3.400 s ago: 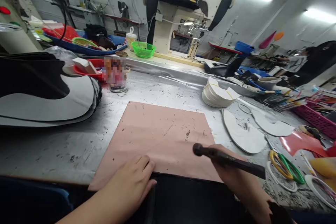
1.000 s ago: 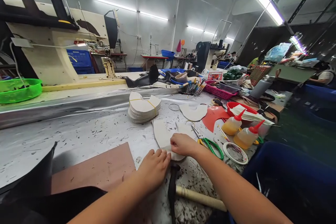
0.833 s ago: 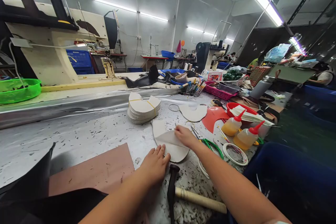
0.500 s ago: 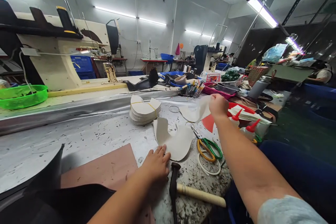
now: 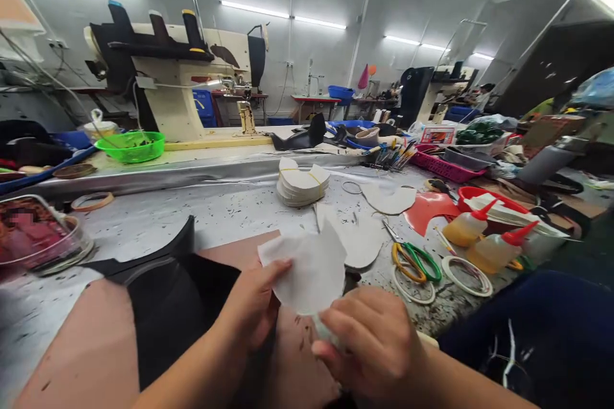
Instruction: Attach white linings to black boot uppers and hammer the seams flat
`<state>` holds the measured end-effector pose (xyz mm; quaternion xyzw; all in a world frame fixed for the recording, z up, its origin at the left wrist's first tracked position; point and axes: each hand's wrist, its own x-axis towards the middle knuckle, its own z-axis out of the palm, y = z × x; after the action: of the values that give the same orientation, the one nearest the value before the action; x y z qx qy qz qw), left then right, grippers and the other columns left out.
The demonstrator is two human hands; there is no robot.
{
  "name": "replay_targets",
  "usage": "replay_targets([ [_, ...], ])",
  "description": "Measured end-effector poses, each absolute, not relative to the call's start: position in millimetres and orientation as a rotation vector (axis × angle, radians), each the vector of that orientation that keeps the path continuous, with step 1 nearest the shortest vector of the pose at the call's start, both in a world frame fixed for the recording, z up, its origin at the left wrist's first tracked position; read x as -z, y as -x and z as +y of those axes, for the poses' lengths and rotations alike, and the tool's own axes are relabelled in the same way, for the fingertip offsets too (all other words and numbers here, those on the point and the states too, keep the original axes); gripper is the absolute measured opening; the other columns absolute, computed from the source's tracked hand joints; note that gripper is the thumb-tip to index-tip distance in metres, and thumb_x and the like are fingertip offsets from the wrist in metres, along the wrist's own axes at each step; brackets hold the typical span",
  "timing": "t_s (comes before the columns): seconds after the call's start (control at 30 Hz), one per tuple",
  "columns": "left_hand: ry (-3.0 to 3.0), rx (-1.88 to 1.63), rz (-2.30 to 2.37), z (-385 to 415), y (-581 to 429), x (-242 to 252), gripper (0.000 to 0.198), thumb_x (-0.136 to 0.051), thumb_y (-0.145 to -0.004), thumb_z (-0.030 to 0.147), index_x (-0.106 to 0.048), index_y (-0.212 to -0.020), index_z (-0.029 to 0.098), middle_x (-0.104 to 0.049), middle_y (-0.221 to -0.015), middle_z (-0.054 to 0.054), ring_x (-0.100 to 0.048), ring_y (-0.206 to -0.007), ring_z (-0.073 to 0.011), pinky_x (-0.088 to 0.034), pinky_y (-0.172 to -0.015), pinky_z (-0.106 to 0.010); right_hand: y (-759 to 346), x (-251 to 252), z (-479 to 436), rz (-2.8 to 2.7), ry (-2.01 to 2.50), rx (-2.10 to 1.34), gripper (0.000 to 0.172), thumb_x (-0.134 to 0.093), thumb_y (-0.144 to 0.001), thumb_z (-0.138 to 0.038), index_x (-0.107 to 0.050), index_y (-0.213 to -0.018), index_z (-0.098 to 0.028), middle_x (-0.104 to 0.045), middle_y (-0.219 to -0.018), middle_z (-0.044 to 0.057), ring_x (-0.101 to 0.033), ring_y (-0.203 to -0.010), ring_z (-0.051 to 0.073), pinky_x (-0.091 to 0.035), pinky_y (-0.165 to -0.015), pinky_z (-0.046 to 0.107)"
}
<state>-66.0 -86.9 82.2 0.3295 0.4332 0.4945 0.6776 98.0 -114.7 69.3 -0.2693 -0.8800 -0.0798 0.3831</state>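
Both my hands hold a thin white cut piece [image 5: 307,268] just above the pink work board [image 5: 91,345]. My left hand [image 5: 252,307] pinches its left edge, thumb on top. My right hand [image 5: 369,342] is closed on its lower right edge. A black leather piece [image 5: 167,300] lies on the board under my left forearm. Beyond the held piece, another white cut piece [image 5: 357,239] lies flat on the table, and a banded stack of white pieces [image 5: 302,182] sits farther back.
Green and yellow scissors [image 5: 415,259], tape rings [image 5: 465,266], two glue bottles with red tips [image 5: 499,246], a red cut piece [image 5: 429,208] lie to the right. A sewing machine [image 5: 192,77] and green bowl [image 5: 130,146] stand behind. A jar [image 5: 38,233] sits left.
My right hand pulled a white piece off the pile at the right and brought it in over the board. My left hand left the table and took its other edge. The view swung left.
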Motion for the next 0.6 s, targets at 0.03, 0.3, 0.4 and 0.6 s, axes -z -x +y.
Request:
replay_targets([
  [0.03,-0.682,-1.203,0.991,-96,79,-88,0.054,-0.073,-0.063,0.029,-0.057,-0.113,0.014,-0.069,-0.097,-0.010,-0.064,-0.091,-0.0271,-0.053,-0.071,-0.029,-91,-64,-118,-2.146,0.810,-0.062,0.036,-0.049,-0.088,-0.047,-0.063,-0.081,-0.014,-0.060,-0.062,0.004,-0.054,-0.055,0.016,-0.040,-0.052,0.028],
  [0.3,-0.442,-1.554,1.326,-177,143,-64,0.063,-0.077,-0.058,0.036,-0.058,-0.115,0.019,-0.070,-0.096,-0.006,-0.062,-0.096,-0.0330,-0.056,-0.075,-0.035,-7,-33,-125,-1.157,0.640,-1.944,0.058,-0.069,-0.064,-0.058,-0.059,-0.107,-0.020,-0.065,-0.097,0.007,-0.058,-0.095,0.025,-0.043,-0.084,0.037],
  [0.4,-0.203,-1.451,1.322,-196,156,-36,0.053,-0.071,-0.066,0.037,-0.059,-0.113,0.018,-0.070,-0.097,-0.007,-0.061,-0.099,-0.0329,-0.055,-0.078,-0.038,-1,-17,-131,-1.255,0.936,-2.119,0.047,-0.070,-0.061,-0.050,-0.063,-0.093,-0.016,-0.067,-0.092,0.008,-0.058,-0.095,0.028,-0.043,-0.085,0.040],
  [0.6,-0.236,-1.217,1.389,-206,177,-16,0.047,-0.070,-0.068,0.040,-0.060,-0.109,0.018,-0.068,-0.102,-0.010,-0.061,-0.099,-0.0308,-0.052,-0.080,-0.039,-16,-8,-134,-1.826,1.106,-1.919,0.024,-0.056,-0.073,-0.035,-0.066,-0.085,-0.017,-0.068,-0.090,0.006,-0.060,-0.091,0.026,-0.045,-0.078,0.033],
])
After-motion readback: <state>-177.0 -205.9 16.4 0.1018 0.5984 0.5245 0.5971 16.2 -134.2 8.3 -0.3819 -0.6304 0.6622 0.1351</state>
